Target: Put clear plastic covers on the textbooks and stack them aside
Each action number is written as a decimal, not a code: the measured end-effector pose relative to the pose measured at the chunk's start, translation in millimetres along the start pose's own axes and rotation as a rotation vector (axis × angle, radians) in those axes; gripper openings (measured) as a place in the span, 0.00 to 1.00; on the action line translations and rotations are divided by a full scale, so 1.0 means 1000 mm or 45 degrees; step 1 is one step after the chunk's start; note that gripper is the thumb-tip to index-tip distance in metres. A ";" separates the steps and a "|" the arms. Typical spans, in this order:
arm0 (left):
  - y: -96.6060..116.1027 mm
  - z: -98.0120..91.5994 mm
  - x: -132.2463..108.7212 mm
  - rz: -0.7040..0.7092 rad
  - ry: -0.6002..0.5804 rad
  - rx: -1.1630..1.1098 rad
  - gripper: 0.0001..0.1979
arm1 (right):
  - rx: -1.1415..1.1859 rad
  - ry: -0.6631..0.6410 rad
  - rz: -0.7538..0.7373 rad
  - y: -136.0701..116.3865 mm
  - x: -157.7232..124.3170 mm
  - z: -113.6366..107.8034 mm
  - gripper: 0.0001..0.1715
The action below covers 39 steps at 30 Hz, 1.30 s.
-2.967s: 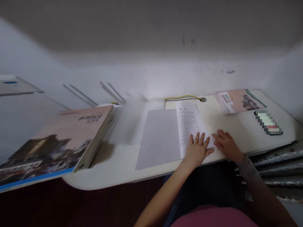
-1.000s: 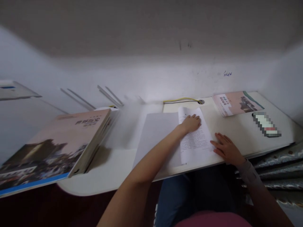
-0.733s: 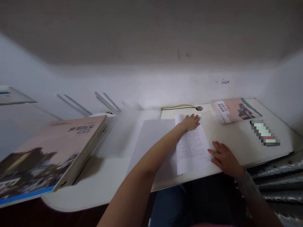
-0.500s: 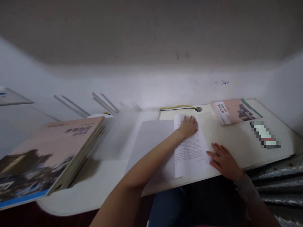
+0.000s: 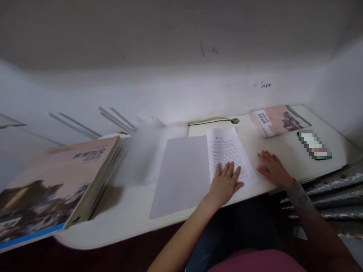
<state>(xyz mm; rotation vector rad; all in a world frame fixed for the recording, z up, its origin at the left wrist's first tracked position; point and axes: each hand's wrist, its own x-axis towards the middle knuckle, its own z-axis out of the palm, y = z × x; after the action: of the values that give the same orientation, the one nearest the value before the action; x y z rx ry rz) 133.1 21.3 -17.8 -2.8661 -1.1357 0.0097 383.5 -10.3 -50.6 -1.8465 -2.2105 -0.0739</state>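
Observation:
An open book [image 5: 230,149] lies on the white desk [image 5: 130,211], its blank grey left leaf [image 5: 181,173] flat and printed text on the right page. My left hand [image 5: 226,185] rests with spread fingers on the lower part of that printed page. Just right of the book, my right hand [image 5: 273,169] lies palm down on the desk, fingers slightly apart and holding nothing. A pink-covered booklet [image 5: 279,121] is farther back on the right, beyond my right hand. Near it sits a phone [image 5: 314,145] with its screen blurred out.
At the left stands a large pink-covered book [image 5: 56,181], upright near the desk's rounded end. A yellow cable [image 5: 211,119] runs along the back into a cable hole [image 5: 235,121]. Patterned fabric [image 5: 334,190] hangs below the desk edge at right.
My left hand has slid down the page from its top toward its bottom edge. My right hand has shifted slightly away from the book. The view has tilted a little.

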 end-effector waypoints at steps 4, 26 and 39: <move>0.002 0.000 0.002 0.018 0.020 -0.016 0.30 | -0.075 0.012 -0.029 0.000 -0.001 0.005 0.35; -0.035 -0.029 0.052 0.274 -0.231 -0.099 0.25 | -0.043 -0.055 -0.228 -0.019 0.001 -0.007 0.25; -0.104 -0.007 0.161 0.166 -0.235 -0.107 0.38 | -0.038 -0.035 -0.213 -0.020 0.002 -0.001 0.25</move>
<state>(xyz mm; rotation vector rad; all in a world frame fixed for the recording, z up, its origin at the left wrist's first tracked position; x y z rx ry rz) 180.0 207.0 -2.8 -3.0625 -0.9952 0.2436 364.3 -12.2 -46.7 -1.6838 -2.3913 -0.1140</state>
